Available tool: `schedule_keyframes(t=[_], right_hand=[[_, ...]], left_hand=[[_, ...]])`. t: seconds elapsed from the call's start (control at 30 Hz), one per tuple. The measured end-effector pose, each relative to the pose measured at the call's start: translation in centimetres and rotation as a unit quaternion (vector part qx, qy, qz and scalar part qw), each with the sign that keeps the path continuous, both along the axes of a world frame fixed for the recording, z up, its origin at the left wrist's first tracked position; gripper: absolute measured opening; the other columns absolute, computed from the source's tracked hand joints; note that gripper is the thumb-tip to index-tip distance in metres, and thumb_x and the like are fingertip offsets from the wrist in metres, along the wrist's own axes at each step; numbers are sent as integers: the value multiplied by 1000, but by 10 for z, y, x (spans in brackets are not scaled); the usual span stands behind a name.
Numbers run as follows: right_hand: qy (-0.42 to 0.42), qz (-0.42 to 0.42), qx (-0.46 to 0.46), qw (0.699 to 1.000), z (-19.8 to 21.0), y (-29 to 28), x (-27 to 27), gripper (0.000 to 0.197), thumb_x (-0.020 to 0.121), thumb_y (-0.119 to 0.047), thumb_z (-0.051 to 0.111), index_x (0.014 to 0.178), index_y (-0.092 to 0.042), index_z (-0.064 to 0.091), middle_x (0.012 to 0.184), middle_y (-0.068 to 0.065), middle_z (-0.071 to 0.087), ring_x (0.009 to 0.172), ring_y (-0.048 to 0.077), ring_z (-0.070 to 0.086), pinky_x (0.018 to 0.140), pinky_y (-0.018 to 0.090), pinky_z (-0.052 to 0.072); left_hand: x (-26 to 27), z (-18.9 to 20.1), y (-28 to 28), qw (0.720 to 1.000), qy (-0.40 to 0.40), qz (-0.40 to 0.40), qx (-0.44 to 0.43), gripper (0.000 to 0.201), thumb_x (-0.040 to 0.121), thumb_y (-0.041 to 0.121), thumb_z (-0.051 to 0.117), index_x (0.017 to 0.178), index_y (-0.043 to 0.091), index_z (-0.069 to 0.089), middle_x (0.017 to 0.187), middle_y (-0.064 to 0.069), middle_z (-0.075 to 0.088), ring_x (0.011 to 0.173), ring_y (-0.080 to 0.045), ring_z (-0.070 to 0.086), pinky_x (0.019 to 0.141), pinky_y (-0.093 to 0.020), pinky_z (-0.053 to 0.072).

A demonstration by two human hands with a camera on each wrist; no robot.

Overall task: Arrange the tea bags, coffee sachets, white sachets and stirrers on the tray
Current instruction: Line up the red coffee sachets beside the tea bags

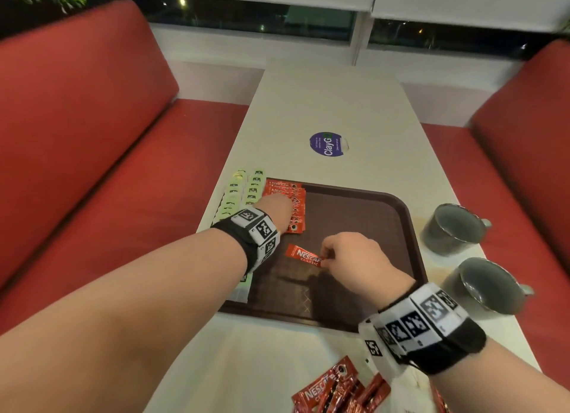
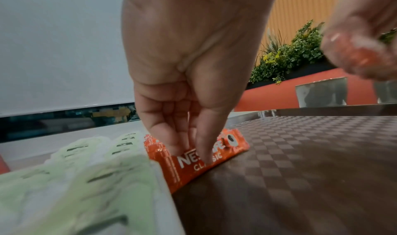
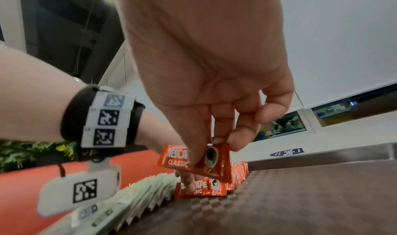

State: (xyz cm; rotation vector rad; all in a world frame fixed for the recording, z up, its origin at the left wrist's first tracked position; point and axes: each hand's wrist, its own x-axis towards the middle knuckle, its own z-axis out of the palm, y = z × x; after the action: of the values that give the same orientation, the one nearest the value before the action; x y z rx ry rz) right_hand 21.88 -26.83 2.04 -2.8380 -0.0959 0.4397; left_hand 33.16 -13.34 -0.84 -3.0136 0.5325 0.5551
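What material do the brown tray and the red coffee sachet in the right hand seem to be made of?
The tray looks like moulded plastic, matt, with a woven checker texture. The coffee sachet looks like a glossy printed foil or plastic film: it shines and creases where the right hand pinches it.

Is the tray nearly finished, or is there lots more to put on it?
About halfway. Green tea bags and a row of red coffee sachets are lined up on the tray. The right hand pinches another sachet; the left hand steadies the row. More coffee sachets wait. No stirrers in sight.
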Motion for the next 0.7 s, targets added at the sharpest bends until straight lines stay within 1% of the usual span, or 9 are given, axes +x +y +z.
schedule_keyframes(t=[0.07,0.13,0.23,0.3,0.4,0.47,0.53,0.6,0.7], right_hand=[[-6,17,-37,999,-7,7,14,9,91,-22,54,87,-28,59,89,-7,56,98,21,57,92,39,39],[-6,26,-68,997,-17,13,29,12,89,-16,54,90,-25,61,94,-4,62,99,22,58,92,41,37],[-16,35,-81,996,-29,17,47,17,88,-14,52,94,-24,64,98,-3,65,100,23,59,92,41,35],[-22,37,-74,996,-35,19,55,19,88,-15,51,97,-24,65,100,-3,65,101,23,60,93,42,35],[-26,46,-67,996,-40,24,63,14,89,-16,53,95,-22,64,102,-2,65,102,24,59,94,43,35],[-23,49,-58,997,-42,29,68,10,90,-17,54,91,-22,63,102,-1,64,101,23,58,95,43,35],[-17,55,-59,997,-43,35,72,10,90,-18,55,92,-21,64,100,-2,64,100,23,58,96,43,35],[-13,63,-65,996,-45,40,76,12,90,-18,55,94,-21,66,99,-1,64,99,23,58,96,43,34],[-19,66,-72,995,-48,45,81,11,91,-17,53,91,-19,65,95,-1,64,97,24,59,94,41,34]], left_hand=[[-2,1,2,1000,7,7,1,25,92,2,47,113,-3,62,118,-17,62,108,-31,59,92,-34,47],[-4,2,3,1000,10,1,2,24,92,1,48,111,-3,62,116,-18,63,107,-31,60,91,-34,48],[-5,9,7,1000,-14,-7,-6,24,92,0,47,111,-2,62,117,-17,62,107,-29,60,89,-32,47],[-5,18,12,999,-41,-10,-19,25,92,1,46,113,0,60,116,-15,62,107,-28,59,83,-30,47],[-7,37,25,996,-77,4,-55,22,91,3,49,109,4,61,113,-12,63,102,-26,60,73,-28,43],[-15,51,37,991,-93,24,-94,22,91,6,53,111,6,61,113,-9,63,102,-25,59,74,-27,42],[-31,58,56,986,-88,51,-133,22,91,12,57,112,8,59,111,-7,62,102,-24,58,75,-28,41],[-51,59,77,980,-81,76,-162,23,89,19,62,111,13,59,109,-4,62,99,-23,57,76,-29,44],[-80,52,108,976,-71,107,-175,25,86,25,66,109,17,60,104,-2,64,95,-18,56,82,-32,48]])
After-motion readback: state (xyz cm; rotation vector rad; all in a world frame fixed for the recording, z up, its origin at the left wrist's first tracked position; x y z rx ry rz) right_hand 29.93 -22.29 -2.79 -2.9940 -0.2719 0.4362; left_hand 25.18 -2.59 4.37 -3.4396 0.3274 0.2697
